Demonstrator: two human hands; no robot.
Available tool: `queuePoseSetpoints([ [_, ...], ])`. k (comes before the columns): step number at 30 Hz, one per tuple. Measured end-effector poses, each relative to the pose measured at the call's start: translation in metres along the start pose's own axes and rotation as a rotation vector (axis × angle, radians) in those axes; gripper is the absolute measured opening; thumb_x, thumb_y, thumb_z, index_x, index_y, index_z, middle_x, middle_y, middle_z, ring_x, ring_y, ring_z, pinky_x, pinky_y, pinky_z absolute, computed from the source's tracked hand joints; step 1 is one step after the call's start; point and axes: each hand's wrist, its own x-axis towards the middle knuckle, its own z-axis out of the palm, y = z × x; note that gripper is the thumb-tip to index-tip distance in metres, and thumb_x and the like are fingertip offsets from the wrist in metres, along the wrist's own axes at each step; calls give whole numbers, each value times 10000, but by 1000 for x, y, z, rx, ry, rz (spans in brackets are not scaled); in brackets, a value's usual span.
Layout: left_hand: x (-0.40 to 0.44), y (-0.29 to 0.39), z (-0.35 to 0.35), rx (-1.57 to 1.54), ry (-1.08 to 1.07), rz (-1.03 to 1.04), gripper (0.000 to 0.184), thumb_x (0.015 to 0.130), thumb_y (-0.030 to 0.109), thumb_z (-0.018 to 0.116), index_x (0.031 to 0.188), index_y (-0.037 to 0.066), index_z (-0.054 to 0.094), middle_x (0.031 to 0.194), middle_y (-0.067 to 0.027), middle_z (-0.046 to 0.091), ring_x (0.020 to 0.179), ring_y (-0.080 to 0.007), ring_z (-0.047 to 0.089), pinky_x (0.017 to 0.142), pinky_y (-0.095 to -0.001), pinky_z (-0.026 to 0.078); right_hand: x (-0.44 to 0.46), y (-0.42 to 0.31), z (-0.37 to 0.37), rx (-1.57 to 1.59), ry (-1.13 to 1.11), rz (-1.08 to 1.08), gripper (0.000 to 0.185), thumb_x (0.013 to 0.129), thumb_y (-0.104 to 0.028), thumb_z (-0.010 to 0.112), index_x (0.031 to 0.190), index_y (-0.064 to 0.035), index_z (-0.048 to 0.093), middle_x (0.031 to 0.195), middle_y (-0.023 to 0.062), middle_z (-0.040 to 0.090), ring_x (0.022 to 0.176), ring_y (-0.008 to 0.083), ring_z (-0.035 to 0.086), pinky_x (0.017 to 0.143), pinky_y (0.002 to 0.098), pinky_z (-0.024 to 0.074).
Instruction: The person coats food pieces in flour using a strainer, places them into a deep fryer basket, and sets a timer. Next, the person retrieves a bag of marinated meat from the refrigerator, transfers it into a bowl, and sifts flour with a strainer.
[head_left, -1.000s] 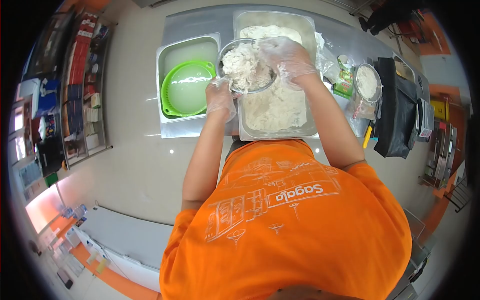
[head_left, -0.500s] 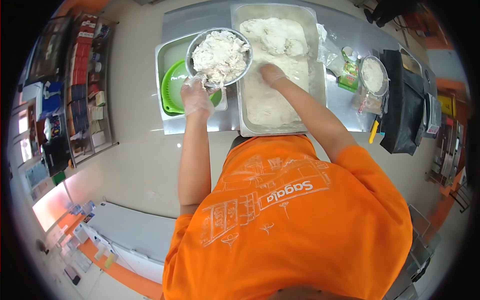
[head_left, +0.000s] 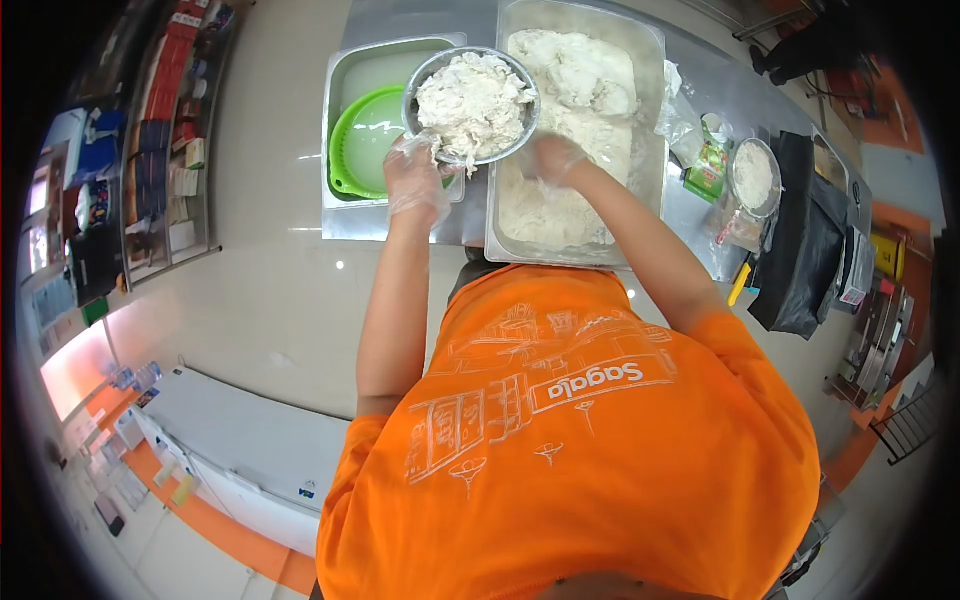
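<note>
My left hand (head_left: 414, 180), in a clear plastic glove, is closed on the near-left rim of a round metal bowl (head_left: 532, 120). Heaped in the bowl are pale, flour-coated pieces (head_left: 474, 105), some hanging over the near edge. My right hand (head_left: 553, 160), also gloved, is beside the bowl's right edge, above a deep metal tray (head_left: 655, 190) of white flour (head_left: 560, 215). Its fingers are blurred and partly hidden, so I cannot tell whether they touch the bowl. Clumpy flour lies thicker at the tray's far end.
Left of the tray, a green plastic basket (head_left: 345, 150) sits in a metal pan (head_left: 333, 190) of cloudy liquid. On the right are a green packet (head_left: 706, 178), a bowl of white powder (head_left: 753, 177), a yellow-handled tool (head_left: 740, 284) and a black bag (head_left: 808, 235).
My right hand has come out of the flour toward the bowl's right edge. The bowl, held in my left hand, has shifted slightly toward the tray. The whole view has also shifted.
</note>
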Motion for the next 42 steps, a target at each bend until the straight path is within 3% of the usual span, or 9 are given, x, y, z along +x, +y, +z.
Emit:
queuePoseSetpoints([
  [8,-4,11,1,-15,-6,-48,300,985,53,525,1270,-35,558,1182,-143,655,1006,-223,683,697,-361,637,1,-4,150,-286,70,-277,299,765,-201,782,987,-14,714,986,222,719,891,387,702,832,445,558],
  [13,7,6,-5,-9,-122,-17,368,979,38,537,1334,-49,502,1215,-170,632,1018,-244,680,699,-372,651,-55,-13,32,289,-28,62,260,752,-170,780,868,41,684,808,180,679,700,266,657,694,362,558],
  [17,15,2,-8,5,-121,-61,444,986,34,522,1406,-60,414,1241,-182,612,1028,-261,675,707,-390,659,-128,-34,-56,771,325,168,157,759,-181,703,752,-25,690,632,99,637,627,188,627,585,319,502],
  [22,12,14,-10,56,-238,-117,496,998,46,520,1450,-69,353,1261,-198,596,1041,-279,669,698,-380,662,-132,-85,-127,364,576,19,282,809,-322,656,730,-53,686,600,84,623,612,174,624,636,340,511],
  [24,12,12,-10,56,-229,-116,509,999,47,523,1462,-63,343,1259,-201,596,1042,-278,669,698,-376,661,-126,-106,-137,286,582,28,239,848,-203,689,999,-18,686,930,147,713,814,207,671,670,346,525],
  [27,8,13,-6,84,-245,-116,531,999,46,526,1480,-52,322,1278,-206,584,1044,-280,669,704,-378,662,-134,-117,-137,252,548,136,231,844,-235,691,967,-39,706,887,137,719,778,216,673,673,362,521],
  [34,12,1,-6,94,-215,-106,530,996,37,530,1479,-34,323,1310,-199,567,1058,-284,659,734,-403,661,-67,-20,38,331,-83,50,227,813,-234,709,886,-19,702,928,190,711,851,296,697,782,395,533],
  [38,1,9,-2,29,-167,-121,529,998,28,523,1483,-17,319,1309,-198,566,1062,-287,654,726,-421,655,-8,-60,117,-168,35,-137,296,789,-201,722,1015,-13,689,995,214,713,949,371,690,850,481,531],
  [42,14,-4,-4,25,-199,-113,541,1004,26,515,1497,-14,295,1336,-203,548,1058,-289,654,710,-418,649,-14,-65,85,13,79,-66,222,783,-204,717,918,-28,703,962,226,707,890,379,683,809,483,532],
])
